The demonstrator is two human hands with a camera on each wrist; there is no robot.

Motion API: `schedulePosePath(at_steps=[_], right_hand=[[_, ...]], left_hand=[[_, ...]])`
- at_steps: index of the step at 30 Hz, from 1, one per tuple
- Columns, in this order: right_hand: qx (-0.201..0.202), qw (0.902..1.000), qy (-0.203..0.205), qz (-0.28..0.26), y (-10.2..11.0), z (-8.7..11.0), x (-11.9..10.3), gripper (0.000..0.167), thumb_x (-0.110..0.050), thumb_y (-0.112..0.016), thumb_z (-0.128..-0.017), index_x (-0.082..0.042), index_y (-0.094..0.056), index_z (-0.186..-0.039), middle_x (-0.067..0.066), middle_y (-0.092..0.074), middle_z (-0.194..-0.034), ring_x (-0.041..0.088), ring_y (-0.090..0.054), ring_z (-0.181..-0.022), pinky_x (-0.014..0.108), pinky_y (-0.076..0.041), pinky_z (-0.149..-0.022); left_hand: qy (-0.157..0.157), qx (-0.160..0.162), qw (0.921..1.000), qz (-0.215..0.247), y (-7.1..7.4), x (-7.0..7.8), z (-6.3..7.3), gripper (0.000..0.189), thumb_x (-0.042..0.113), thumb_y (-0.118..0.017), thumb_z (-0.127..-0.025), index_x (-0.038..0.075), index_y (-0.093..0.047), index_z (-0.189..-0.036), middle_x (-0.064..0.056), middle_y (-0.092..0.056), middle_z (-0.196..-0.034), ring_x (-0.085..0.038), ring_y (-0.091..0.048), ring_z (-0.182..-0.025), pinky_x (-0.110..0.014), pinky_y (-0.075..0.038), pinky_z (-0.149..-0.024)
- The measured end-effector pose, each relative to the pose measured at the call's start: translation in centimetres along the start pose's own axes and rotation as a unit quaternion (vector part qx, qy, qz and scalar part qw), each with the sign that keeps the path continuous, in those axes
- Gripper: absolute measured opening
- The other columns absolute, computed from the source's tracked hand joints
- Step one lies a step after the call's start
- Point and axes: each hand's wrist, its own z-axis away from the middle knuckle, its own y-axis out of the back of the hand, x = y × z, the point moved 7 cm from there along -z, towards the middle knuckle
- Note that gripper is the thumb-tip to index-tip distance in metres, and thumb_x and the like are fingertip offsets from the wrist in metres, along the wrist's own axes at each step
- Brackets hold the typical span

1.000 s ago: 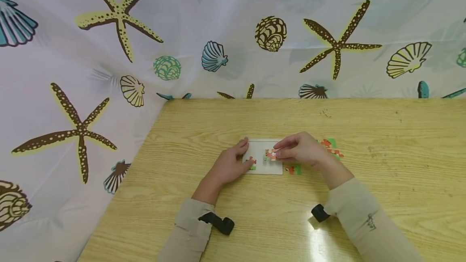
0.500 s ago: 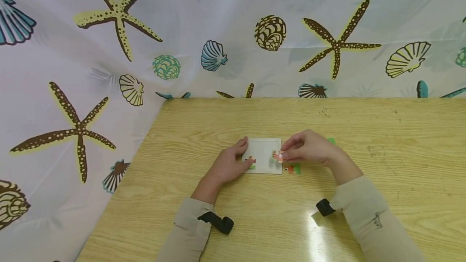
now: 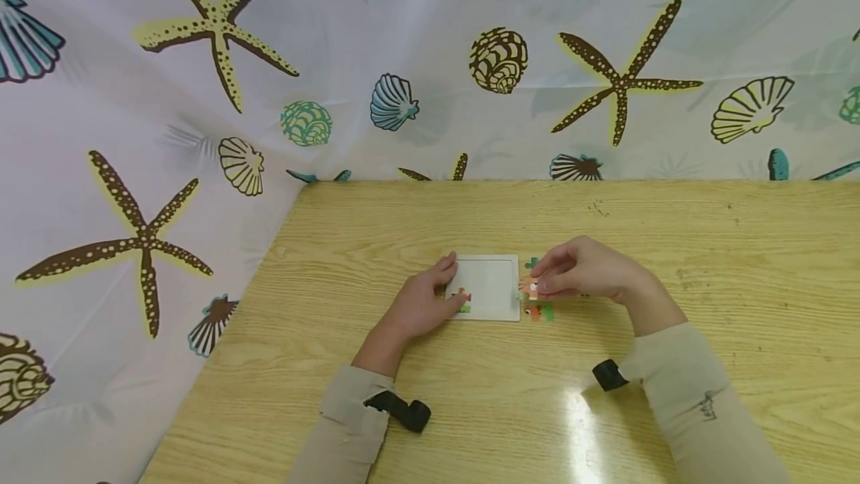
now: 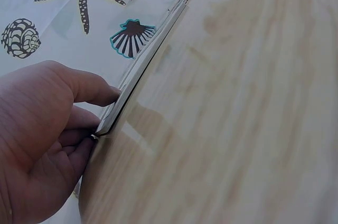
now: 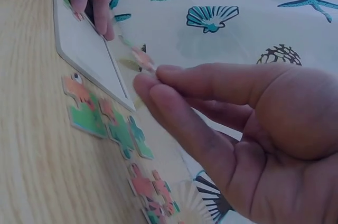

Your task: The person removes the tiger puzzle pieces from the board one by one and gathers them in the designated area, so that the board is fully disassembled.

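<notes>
A shallow white puzzle tray (image 3: 489,282) lies flat on the table, with a jigsaw piece (image 3: 465,306) in its near left corner. My left hand (image 3: 422,308) grips the tray at its left side. In the left wrist view, the thumb lies on the tray's rim (image 4: 140,72) and the other fingers are at its corner. Just past the tray's right edge, my right hand (image 3: 586,272) pinches an orange jigsaw piece (image 3: 533,288) between thumb and fingertips. The right wrist view shows this piece (image 5: 141,58) raised above the table.
Loose jigsaw pieces lie right of the tray: an orange-and-green one (image 3: 540,313), a green one (image 3: 531,263) and several others (image 5: 142,186) under the right hand. The wooden table (image 3: 376,230) ends at a shell-patterned curtain (image 3: 430,95) behind and at left.
My right hand has moved right with the orange piece, from above the tray to beyond its right edge. The left hand has stayed on the tray.
</notes>
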Motion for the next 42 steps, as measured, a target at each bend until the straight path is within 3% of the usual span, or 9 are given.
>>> schedulePosePath(at_steps=[8, 24, 42], right_hand=[[-0.001, 0.9981, -0.002, 0.061, 0.9, 0.7, 0.2, 0.026, -0.003, -0.073, -0.095, 0.01, -0.071, -0.118, 0.004, -0.076, -0.095, 0.012, -0.071, -0.089, 0.026, -0.06, -0.082], [-0.023, 0.9984, -0.047, 0.02, 2.0, 1.6, 1.3, 0.019, 0.003, -0.07, -0.095, 0.014, -0.067, -0.11, 0.009, -0.073, -0.092, 0.016, -0.074, -0.084, 0.03, -0.063, -0.08], [-0.032, 0.9946, -0.083, 0.053, 2.9, 2.5, 2.4, 0.016, -0.001, -0.073, -0.095, 0.01, -0.072, -0.106, 0.007, -0.075, -0.088, 0.015, -0.073, -0.078, 0.027, -0.062, -0.071]], left_hand=[[-0.001, 0.0, 1.0, -0.001, 0.0, -0.1, 0.0, 0.064, 0.02, -0.069, -0.1, -0.001, -0.043, -0.154, -0.005, -0.033, -0.167, -0.022, -0.026, -0.157, -0.041, -0.027, -0.126], [-0.002, 0.001, 1.0, -0.002, 0.1, -0.3, 0.1, 0.064, 0.021, -0.07, -0.1, -0.002, -0.043, -0.154, -0.005, -0.033, -0.167, -0.024, -0.027, -0.157, -0.042, -0.027, -0.126], [-0.007, -0.003, 1.0, -0.003, -0.1, 0.2, -0.1, 0.063, 0.02, -0.068, -0.101, -0.003, -0.042, -0.154, -0.006, -0.032, -0.168, -0.024, -0.026, -0.157, -0.042, -0.026, -0.126]])
